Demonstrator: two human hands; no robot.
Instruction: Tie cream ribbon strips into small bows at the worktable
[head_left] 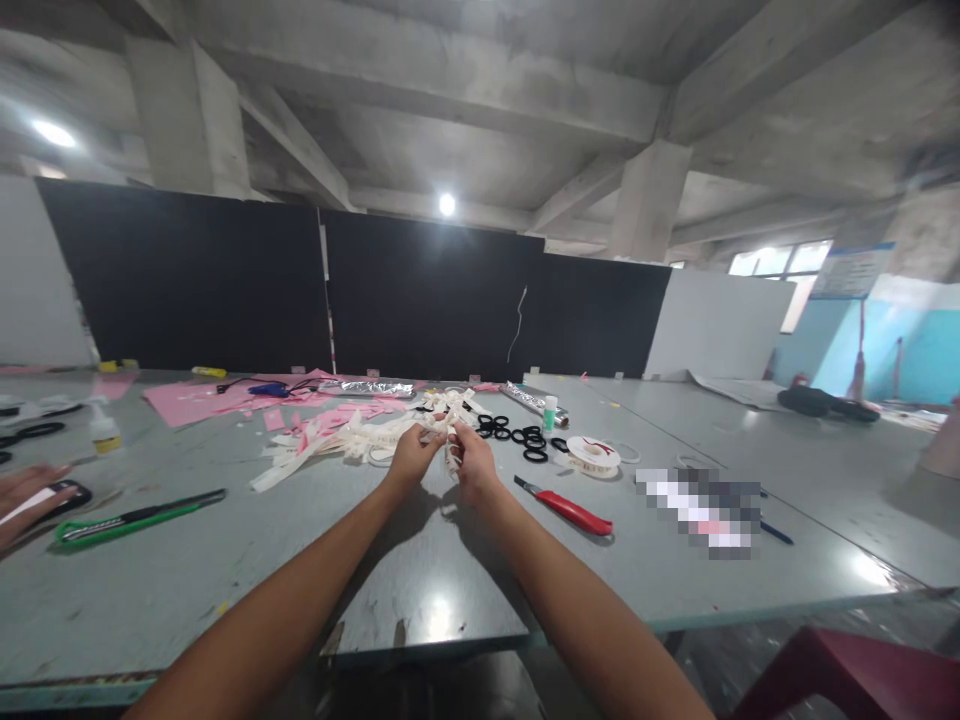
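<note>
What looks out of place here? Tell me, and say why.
A pale wavy line runs down the black partition, breaking its dark surface; I cannot tell whether it is a scratch or thread. Pink scraps lie strewn untidily on the table.

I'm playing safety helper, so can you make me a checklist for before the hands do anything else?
1. Left hand on the pale ribbon: ok, its fingers pinch it.
2. Right hand on it too: ok, right beside the left one.
3. Red cutter not touching the hands: ok, it lies apart, to the right.
4. Red cutter's blade tucked in: cannot tell, too small to see.
5. Loose strips tidied away: not ok, they lie in a messy heap by the hands.
6. Other person's hand out of the way: ok, it's at the far left.
</note>
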